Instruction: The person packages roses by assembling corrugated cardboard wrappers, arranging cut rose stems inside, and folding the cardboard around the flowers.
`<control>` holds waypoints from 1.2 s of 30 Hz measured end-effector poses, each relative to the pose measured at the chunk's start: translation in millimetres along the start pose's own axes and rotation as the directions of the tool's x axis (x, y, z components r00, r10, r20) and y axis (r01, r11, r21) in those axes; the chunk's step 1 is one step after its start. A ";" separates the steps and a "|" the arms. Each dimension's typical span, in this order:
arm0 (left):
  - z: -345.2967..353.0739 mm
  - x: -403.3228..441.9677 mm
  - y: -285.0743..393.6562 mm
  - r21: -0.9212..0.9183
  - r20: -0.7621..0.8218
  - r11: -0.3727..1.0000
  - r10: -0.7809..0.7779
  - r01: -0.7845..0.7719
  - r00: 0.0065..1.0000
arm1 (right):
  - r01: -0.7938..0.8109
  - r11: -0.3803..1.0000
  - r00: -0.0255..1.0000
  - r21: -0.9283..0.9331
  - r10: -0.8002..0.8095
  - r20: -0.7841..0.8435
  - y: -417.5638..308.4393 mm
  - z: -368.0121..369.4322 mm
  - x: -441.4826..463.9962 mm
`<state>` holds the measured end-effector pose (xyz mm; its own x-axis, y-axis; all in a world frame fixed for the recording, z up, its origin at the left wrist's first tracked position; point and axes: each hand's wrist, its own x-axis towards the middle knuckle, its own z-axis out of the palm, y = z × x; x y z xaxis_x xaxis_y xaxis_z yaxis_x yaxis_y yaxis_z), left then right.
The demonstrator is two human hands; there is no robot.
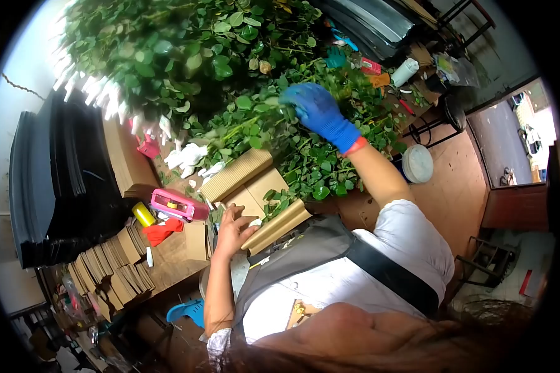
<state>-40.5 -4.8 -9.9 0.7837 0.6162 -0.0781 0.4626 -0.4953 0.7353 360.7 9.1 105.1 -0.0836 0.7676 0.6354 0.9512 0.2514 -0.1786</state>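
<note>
My left hand (233, 229), bare, is over the near edge of a corrugated cardboard wrapper (224, 177), its fingers apart. By its thumb is a small white-covered tip (256, 222), beside the leaves of a green stem in the wrapper; whether the hand touches it I cannot tell. My right hand (314, 109), in a blue knit glove with a red cuff, is among the leafy stems, fingers curled round a leafy stem (269, 112) and slightly blurred. A large heap of leafy stems (180, 56) fills the top, many ending in white-sleeved heads (106, 96).
A pink tape dispenser (179, 205), a yellow roll (144, 214) and a red cloth (163, 231) lie to the left. Stacks of folded cardboard (115, 267) line the table. Black sheets (50, 180) lean on the wall. A white bucket (417, 163) stands on the floor at right.
</note>
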 end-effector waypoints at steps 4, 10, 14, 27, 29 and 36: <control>1.8 2.2 -4.4 -0.005 -0.029 1.000 0.023 -0.023 0.999 | 0.071 0.969 0.956 0.238 -0.134 0.260 -23.6 -32.2 -27.7; 11.1 -3.9 -2.1 -0.207 -0.137 0.966 -0.186 0.156 0.973 | 0.007 0.992 0.670 0.125 -0.097 0.736 -14.0 16.2 -132.9; 11.5 -1.8 -9.9 -0.107 -0.076 0.989 -0.108 0.099 0.991 | -0.067 0.998 0.468 0.019 0.014 0.884 -12.1 19.4 -120.2; 6.6 0.8 -6.0 -0.014 -0.050 0.998 -0.063 0.062 0.997 | -0.086 0.838 0.822 -0.539 0.365 0.436 35.8 139.2 3.9; 5.3 2.1 -3.8 0.005 -0.053 0.999 -0.043 0.043 0.998 | -0.144 0.914 0.947 -0.379 0.239 0.216 28.7 103.4 23.9; -0.5 6.9 -4.5 0.140 -0.017 0.990 0.002 0.001 1.000 | -0.052 0.990 0.998 -0.129 0.056 0.028 41.2 37.9 39.8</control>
<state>-37.3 2.0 -13.4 0.7774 0.6256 -0.0654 0.5166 -0.5758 0.6337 385.3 72.3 94.6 -0.0380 0.7966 0.6033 0.9847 0.1325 -0.1129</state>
